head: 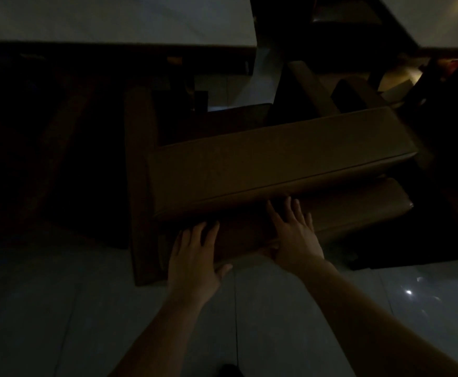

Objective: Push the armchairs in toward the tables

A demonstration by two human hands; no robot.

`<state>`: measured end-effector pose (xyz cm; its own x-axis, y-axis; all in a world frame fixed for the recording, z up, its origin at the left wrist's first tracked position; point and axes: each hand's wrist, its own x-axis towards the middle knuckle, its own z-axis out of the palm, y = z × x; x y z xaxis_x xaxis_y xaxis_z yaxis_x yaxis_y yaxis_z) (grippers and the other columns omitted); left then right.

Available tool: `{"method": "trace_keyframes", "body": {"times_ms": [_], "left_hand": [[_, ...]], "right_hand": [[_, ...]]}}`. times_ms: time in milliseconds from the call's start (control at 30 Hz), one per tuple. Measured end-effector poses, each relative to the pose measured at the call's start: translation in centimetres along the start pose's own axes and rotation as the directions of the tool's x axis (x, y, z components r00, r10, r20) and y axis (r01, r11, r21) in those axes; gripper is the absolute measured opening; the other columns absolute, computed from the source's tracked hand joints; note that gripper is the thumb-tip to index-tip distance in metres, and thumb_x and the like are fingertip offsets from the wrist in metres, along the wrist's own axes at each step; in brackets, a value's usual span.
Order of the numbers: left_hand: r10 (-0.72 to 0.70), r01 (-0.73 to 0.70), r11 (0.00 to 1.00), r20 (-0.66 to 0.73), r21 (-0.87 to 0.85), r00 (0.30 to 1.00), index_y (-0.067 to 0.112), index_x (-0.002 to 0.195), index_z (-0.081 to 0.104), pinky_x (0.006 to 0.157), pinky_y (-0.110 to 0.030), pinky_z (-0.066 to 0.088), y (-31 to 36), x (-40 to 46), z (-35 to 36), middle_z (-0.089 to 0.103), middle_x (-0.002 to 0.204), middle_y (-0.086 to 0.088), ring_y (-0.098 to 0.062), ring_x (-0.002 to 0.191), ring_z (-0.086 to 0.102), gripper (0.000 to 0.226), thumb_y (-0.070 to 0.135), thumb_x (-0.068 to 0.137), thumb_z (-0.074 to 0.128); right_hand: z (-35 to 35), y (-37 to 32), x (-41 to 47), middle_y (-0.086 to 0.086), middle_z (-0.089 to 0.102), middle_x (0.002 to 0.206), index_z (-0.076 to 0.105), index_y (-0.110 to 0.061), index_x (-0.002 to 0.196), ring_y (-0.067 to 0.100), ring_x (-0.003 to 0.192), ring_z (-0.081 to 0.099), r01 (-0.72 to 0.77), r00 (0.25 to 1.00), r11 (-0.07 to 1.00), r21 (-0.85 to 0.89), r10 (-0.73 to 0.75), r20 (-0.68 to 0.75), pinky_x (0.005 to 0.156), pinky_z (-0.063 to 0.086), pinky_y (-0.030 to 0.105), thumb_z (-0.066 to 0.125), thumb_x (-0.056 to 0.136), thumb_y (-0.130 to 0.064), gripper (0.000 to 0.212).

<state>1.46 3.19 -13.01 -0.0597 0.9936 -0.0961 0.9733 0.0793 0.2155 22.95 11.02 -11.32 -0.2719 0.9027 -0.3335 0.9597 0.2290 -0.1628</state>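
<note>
The room is very dim. A brown padded armchair [271, 164] stands right in front of me, its thick backrest top running across the middle of the view. Both palms lie flat on the chair's back below that padded top. My left hand [195, 257] presses near the left side with fingers spread. A little higher and to the right, my right hand [294, 232] does the same. Beyond the chair is a pale table top [119, 20] at the upper left, with the chair's seat under its near edge.
A second brown armchair [328, 91] sits at the upper right beside another pale table [445, 20]. Dark furniture fills the left side. Glossy light floor tiles [59, 308] spread under my arms, with light reflections at the lower right.
</note>
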Motion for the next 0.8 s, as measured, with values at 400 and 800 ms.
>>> {"method": "trace_keyframes", "body": {"times_ms": [400, 800], "left_hand": [[0.028, -0.028, 1.000, -0.020, -0.005, 0.999, 0.034, 0.152, 0.024, 0.109, -0.045, 0.032, -0.5, 1.1, 0.1, 0.032, 0.149, 0.002, -0.027, 0.133, 0.030, 0.081, 0.063, 0.084, 0.058], [0.094, -0.096, 0.994, -0.033, -0.053, 0.995, 0.032, 0.145, 0.040, 0.102, -0.042, 0.042, -2.1, 1.0, -0.3, 0.045, 0.141, 0.000, -0.026, 0.132, 0.040, 0.069, 0.054, 0.084, 0.065]], "right_hand": [[2.5, -0.5, -0.2, 0.017, -0.010, 0.165, -0.013, -0.036, 0.155, 0.036, 0.151, -0.014, -0.028, 0.995, 0.996, -0.079, 0.020, -0.100, 0.123, 0.003, 0.056, 0.045, 0.091, -0.068, 0.093], [2.7, -2.3, -1.0, 0.015, -0.021, 0.163, -0.022, -0.034, 0.152, 0.036, 0.148, -0.021, -0.095, 0.995, 0.991, -0.095, 0.092, -0.036, 0.124, 0.004, 0.052, 0.036, 0.094, -0.065, 0.088]]}}
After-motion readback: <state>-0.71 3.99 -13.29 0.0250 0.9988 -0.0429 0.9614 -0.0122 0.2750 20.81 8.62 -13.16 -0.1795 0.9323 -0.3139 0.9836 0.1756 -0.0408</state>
